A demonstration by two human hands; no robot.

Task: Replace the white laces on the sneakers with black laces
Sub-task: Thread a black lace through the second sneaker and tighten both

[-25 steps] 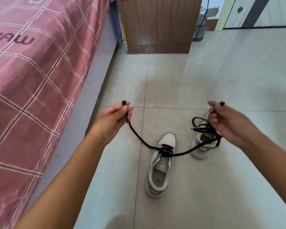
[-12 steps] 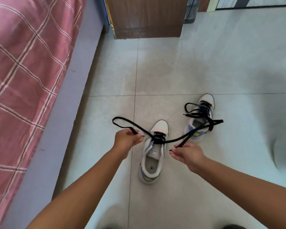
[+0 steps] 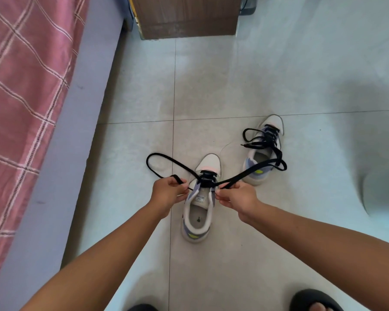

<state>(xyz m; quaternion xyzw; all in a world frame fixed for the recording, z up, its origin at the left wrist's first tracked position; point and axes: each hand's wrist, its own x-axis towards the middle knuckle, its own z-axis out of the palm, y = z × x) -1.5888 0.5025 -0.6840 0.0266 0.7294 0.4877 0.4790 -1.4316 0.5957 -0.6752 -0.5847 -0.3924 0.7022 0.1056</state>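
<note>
Near sneaker (image 3: 198, 212): white, blue and yellow, upright on the floor, toe pointing away; black lace (image 3: 166, 162) threaded through its front eyelets, ends looping outward. Far sneaker (image 3: 264, 158): matching, fully laced black, ends loose.

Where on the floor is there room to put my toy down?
Bare tile lies between the wooden cabinet and the far laced sneaker, and right of it. It is crowded around the near sneaker.
</note>
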